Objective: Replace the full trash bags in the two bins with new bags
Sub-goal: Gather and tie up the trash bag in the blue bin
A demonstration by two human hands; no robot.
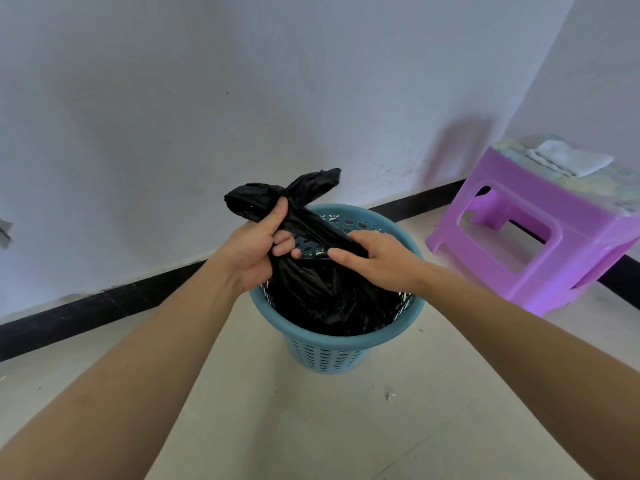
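A blue perforated plastic bin [341,344] stands on the floor in the middle of the head view. A full black trash bag [329,299] sits inside it, its gathered top pulled up above the rim. My left hand [258,251] is closed around the twisted neck of the bag, with the knotted ends sticking up past my thumb. My right hand [375,259] grips the bag's neck just below and to the right, over the bin's opening. Only one bin is in view.
A purple plastic stool [533,233] stands to the right of the bin, with folded white cloth [568,157] on top. A white wall with a black skirting strip [104,310] runs behind the bin. Small scraps lie on the pale floor [389,396].
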